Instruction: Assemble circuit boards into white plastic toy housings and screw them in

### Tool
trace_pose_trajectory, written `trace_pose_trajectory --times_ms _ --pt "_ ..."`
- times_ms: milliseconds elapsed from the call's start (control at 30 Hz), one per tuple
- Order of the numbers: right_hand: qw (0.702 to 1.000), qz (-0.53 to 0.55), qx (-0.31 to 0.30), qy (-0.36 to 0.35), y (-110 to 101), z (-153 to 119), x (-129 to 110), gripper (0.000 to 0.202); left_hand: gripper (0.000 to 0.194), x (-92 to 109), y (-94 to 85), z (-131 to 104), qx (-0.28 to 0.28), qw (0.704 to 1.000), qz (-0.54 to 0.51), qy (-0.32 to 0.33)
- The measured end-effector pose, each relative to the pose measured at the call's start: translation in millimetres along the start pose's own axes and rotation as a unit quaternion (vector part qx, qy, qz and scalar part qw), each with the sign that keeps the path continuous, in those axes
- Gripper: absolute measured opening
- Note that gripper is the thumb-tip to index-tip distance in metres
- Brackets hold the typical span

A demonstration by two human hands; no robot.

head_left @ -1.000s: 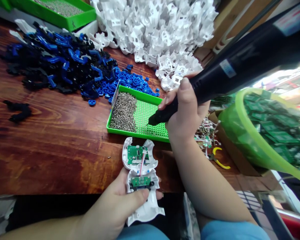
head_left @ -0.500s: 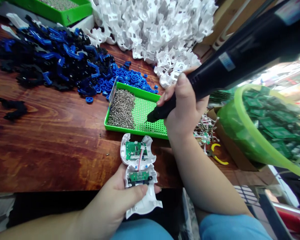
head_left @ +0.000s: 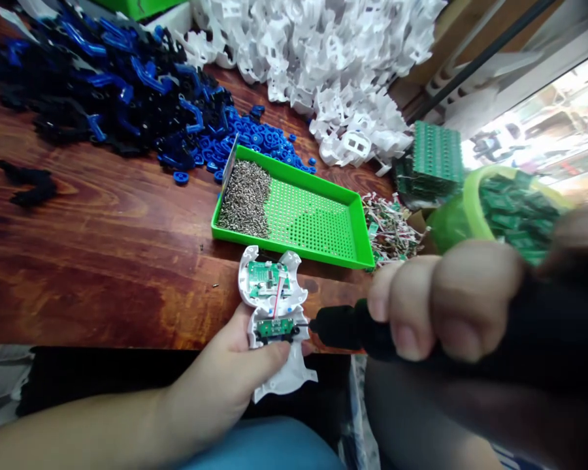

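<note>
grn tray (head_left: 318,222), r hand (head_left: 445,300) pt-hiding bin (head_left: 445,225)

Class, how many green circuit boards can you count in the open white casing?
2. The larger board is in the far half of the white casing; the smaller board is in the near half. The left hand may hide another.

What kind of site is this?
Probably a small electronics assembly bench: a screwdriver-like power tool at an opened white housing with circuit boards inside, a green tray part-filled with small screws, and heaped white shells.
</note>
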State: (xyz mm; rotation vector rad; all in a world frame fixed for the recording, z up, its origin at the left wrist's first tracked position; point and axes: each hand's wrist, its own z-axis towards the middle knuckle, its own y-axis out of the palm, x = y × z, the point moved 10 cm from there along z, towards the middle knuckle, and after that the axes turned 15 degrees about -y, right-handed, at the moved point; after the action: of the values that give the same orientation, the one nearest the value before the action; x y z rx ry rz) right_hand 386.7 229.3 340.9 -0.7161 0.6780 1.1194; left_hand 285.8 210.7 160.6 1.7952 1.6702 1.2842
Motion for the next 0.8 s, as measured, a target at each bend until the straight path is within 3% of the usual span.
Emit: trace_pose_trajectory --times_ms 100,233,400,533,800 --pt "0.999 0.026 -0.032 -0.013 15.8 -1.1 -9.6 0.031 0.053 1.7 1.0 -0.9 -0.003 1.000 0.003 0.011" --pt "0.999 0.013 0.040 -0.031 18.3 -1.4 -14.7 0.028 0.047 1.1 2.7 -1.5 -0.010 1.000 -0.010 0.010" --pt "0.998 0.003 0.067 -0.006 26.1 -4.8 -11.2 0.029 0.042 3.2 2.9 -3.7 -0.009 1.000 -0.019 0.012" --pt "0.998 -0.002 0.062 -0.010 26.7 -8.4 -13.2 0.029 0.048 4.4 1.1 -3.7 -0.003 1.000 -0.005 0.015" --pt "0.999 0.016 0.044 -0.014 33.9 -7.6 -10.8 0.032 0.031 3.7 -6.2 -5.3 0.033 0.999 0.011 0.020"
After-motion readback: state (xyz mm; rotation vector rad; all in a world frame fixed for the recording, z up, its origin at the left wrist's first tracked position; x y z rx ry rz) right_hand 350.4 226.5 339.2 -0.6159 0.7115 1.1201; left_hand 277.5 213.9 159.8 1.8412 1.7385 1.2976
